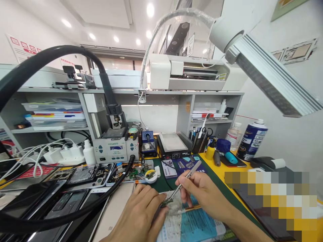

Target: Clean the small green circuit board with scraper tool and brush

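Head view: your workbench, with the green mat (161, 183) at centre, the rework station (114, 148) behind it and opened phones (83, 176) to the left. Your left hand (137, 215) rests curled on the blue-and-white sheet (191, 225), fingertips steadying the small circuit board (166, 202). Your right hand (202, 193) pinches the tweezers (185, 178), tips down at that board.

A grey soldering station (114, 150) stands at the back of the bench beside a black hot plate (173, 145), with opened phones (83, 176) lying left, a blue spray can (251, 140) at right and a lamp head (272, 79) overhead.
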`<action>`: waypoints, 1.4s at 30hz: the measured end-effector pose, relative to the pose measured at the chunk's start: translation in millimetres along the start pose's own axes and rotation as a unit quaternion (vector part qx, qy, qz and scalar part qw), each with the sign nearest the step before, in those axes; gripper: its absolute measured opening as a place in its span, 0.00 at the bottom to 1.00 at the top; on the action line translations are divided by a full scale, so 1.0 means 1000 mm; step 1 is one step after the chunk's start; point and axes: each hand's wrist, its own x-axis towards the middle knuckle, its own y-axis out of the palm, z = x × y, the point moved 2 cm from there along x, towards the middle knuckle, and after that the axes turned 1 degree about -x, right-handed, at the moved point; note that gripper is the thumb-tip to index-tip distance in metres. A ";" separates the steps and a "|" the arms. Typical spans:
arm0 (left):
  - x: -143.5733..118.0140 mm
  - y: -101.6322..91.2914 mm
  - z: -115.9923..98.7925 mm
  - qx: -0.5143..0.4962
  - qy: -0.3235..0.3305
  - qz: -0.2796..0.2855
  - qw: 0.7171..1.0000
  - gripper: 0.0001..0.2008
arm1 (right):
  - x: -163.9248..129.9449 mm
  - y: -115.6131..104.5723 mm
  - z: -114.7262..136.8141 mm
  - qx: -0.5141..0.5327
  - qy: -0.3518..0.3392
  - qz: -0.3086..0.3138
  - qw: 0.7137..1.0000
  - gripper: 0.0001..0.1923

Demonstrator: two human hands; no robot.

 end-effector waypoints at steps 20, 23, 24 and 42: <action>0.000 0.001 0.001 -0.013 -0.008 -0.010 1.000 0.08 | 0.005 -0.002 -0.002 0.035 0.033 -0.035 0.998 0.30; 0.000 0.000 0.000 -0.009 -0.009 -0.018 1.000 0.08 | 0.006 -0.004 -0.004 0.035 0.018 -0.048 0.998 0.28; 0.000 0.000 0.000 -0.008 -0.011 -0.020 1.000 0.08 | 0.006 -0.005 -0.005 0.033 0.007 -0.051 0.998 0.28; 0.001 -0.002 -0.001 0.012 -0.048 -0.024 0.998 0.05 | -0.009 0.002 -0.011 -0.136 -0.231 -0.104 0.958 0.11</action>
